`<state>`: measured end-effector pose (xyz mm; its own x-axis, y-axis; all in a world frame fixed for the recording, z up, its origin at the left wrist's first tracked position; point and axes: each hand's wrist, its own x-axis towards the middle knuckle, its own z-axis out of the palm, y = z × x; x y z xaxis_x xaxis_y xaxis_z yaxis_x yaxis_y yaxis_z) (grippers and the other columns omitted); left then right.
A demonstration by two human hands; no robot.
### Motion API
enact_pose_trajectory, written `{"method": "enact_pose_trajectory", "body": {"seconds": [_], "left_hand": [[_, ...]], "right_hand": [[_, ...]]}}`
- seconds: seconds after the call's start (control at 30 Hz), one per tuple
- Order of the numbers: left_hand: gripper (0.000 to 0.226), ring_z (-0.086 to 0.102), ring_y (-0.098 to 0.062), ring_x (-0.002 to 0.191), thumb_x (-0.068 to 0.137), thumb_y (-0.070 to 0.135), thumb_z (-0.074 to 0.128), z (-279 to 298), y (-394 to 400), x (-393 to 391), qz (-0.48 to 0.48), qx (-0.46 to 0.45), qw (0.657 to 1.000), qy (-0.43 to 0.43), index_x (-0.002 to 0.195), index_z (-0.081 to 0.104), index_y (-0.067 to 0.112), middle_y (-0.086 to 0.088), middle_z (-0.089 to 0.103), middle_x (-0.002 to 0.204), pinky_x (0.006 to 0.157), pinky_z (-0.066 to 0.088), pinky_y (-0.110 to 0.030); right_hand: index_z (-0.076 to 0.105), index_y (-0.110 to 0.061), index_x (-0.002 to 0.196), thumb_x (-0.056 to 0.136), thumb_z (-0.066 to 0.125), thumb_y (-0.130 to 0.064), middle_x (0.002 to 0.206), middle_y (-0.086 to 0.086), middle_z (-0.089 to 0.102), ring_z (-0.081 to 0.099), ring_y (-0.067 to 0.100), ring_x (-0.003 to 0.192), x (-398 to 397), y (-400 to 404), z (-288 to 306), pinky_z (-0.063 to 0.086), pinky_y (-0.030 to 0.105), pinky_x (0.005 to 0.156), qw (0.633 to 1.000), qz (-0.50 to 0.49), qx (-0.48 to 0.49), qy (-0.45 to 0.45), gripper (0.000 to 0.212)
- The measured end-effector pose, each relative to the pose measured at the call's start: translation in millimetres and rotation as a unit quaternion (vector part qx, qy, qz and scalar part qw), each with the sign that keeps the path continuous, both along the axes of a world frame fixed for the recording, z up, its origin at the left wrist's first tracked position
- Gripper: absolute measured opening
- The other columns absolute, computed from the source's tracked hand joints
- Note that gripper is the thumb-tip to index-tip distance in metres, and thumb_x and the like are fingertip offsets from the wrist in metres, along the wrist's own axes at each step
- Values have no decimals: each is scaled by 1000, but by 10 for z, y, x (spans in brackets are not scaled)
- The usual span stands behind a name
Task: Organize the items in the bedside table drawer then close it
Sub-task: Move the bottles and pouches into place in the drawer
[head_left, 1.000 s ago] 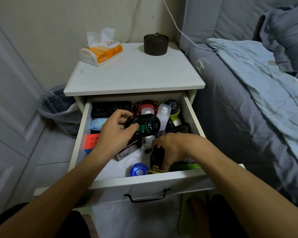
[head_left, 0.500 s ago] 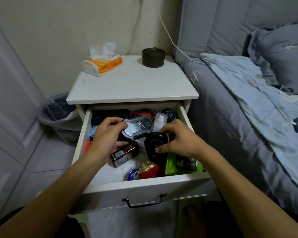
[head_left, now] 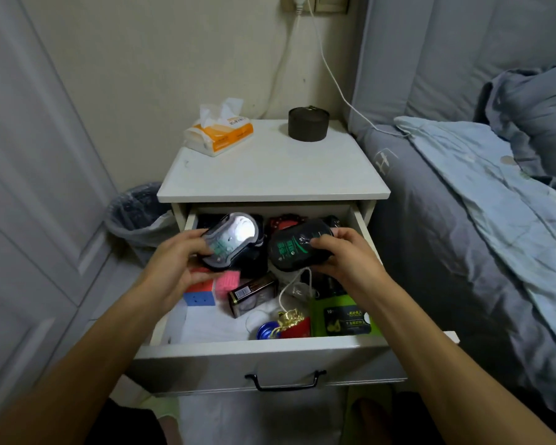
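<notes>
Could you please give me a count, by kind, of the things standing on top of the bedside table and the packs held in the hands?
Tissue packs on the table top: 1
Dark round tins on the table top: 1
Dark packs held in the hands: 2, one in the left hand at, one in the right hand at
Total: 4

We record a white bedside table (head_left: 272, 175) and white drawer (head_left: 270, 364) with a black handle (head_left: 284, 382). Tissue pack (head_left: 220, 136): orange and white. Cube (head_left: 206, 292): red, blue, pink faces. Box (head_left: 342, 316): green with black label. Pouch (head_left: 297, 248): black, green print. Bedding (head_left: 495, 203): blue-grey.
</notes>
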<state>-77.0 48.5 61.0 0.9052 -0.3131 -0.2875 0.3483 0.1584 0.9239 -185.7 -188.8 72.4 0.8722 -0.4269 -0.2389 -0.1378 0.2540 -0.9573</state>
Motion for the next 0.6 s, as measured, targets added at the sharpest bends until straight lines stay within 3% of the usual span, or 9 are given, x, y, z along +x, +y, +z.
{"method": "enact_pose_trajectory", "body": {"seconds": [0.07, 0.13, 0.23, 0.3, 0.37, 0.43, 0.5, 0.6], "left_hand": [[37, 72, -26, 91, 80, -10, 51, 58, 138, 1, -18, 84, 995, -52, 105, 67, 12, -16, 68, 107, 71, 60, -40], [38, 66, -28, 97, 76, -13, 54, 115, 279, -24, -48, 189, 974, -116, 102, 68, 12, -14, 66, 107, 70, 58, -37], [35, 62, -24, 89, 68, -12, 60, 170, 400, -90, -137, 322, 916, -197, 94, 67, 11, -12, 64, 99, 65, 54, -31], [33, 63, -21, 84, 68, -11, 62, 147, 450, -168, -205, 383, 873, -224, 90, 65, 13, -9, 65, 94, 63, 56, -27], [31, 66, -22, 80, 64, -4, 67, 78, 505, -231, -237, 423, 836, -258, 85, 65, 20, -4, 66, 87, 68, 59, -33], [31, 68, -19, 77, 66, -1, 70, 3, 560, -284, -256, 443, 813, -277, 85, 65, 23, -1, 68, 84, 70, 59, -35], [30, 66, -10, 80, 70, 4, 75, -56, 607, -310, -284, 454, 792, -294, 87, 66, 27, 4, 69, 87, 73, 56, -27], [30, 64, -4, 86, 73, 6, 76, -86, 654, -294, -310, 459, 781, -289, 93, 70, 28, 7, 69, 94, 80, 53, -19]], "right_hand": [[59, -7, 109, 80, 67, -6, 111, 14, 63, 67, 27, 99, -1, 79, 25, 59, 41, 82, 999, 41, -17, 12, 29], [66, -14, 104, 79, 67, -13, 105, 9, 67, 66, 22, 96, 15, 177, 4, 57, 39, 84, 990, 89, -103, 41, 25], [67, -17, 94, 72, 72, -27, 92, 4, 70, 67, 19, 87, 46, 332, -62, 54, 41, 82, 960, 87, -259, 60, 25], [62, -14, 95, 72, 72, -29, 91, 5, 67, 65, 19, 84, 86, 435, -79, 54, 39, 72, 951, 79, -293, 64, 29], [57, -16, 97, 75, 72, -31, 92, 4, 64, 63, 16, 81, 140, 525, -85, 49, 31, 64, 947, 122, -288, 71, 30], [55, -18, 98, 71, 73, -36, 93, 4, 64, 63, 19, 84, 200, 599, -125, 52, 36, 69, 932, 179, -302, 92, 36], [54, -19, 100, 69, 74, -37, 95, 5, 65, 65, 22, 87, 233, 672, -170, 54, 42, 77, 907, 229, -337, 108, 41], [51, -18, 103, 71, 77, -31, 95, 3, 62, 61, 20, 85, 293, 779, -235, 52, 38, 73, 868, 292, -386, 115, 43]]}}
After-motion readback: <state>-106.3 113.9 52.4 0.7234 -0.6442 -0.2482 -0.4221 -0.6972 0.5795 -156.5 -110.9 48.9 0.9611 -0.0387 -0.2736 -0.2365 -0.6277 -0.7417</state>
